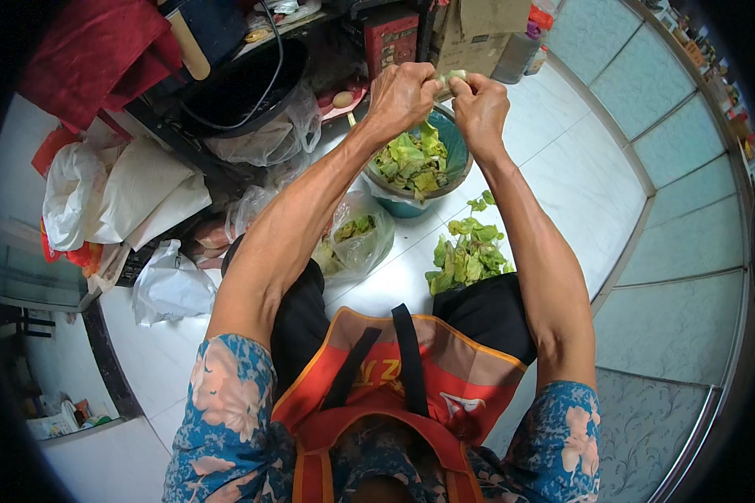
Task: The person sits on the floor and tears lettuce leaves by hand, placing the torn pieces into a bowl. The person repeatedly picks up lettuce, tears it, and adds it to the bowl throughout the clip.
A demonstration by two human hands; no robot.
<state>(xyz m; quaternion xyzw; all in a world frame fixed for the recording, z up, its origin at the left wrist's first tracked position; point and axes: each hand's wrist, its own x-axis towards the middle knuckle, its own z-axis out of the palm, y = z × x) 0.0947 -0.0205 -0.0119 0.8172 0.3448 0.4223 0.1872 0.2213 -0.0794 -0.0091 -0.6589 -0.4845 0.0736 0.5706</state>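
My left hand (406, 94) and my right hand (480, 104) are raised close together above a round bin (456, 188). Both sets of fingers pinch a small pale green piece of vegetable (451, 77) between them; its exact kind cannot be told. Below, the bin has a plastic liner and holds green, partly browned leaves (415, 160). A pile of leafy greens (472, 251) lies on the tiled floor by my right knee. Left of it, a clear plastic bag (365, 242) with more leaves inside sits on the floor.
A black bucket (245, 82) and plastic bags stand at the left, with a white bag (173, 283) on the floor. A cardboard box (478, 47) and a plastic jug (516, 56) stand beyond the bin. Cabinet panels (673, 113) line the right side.
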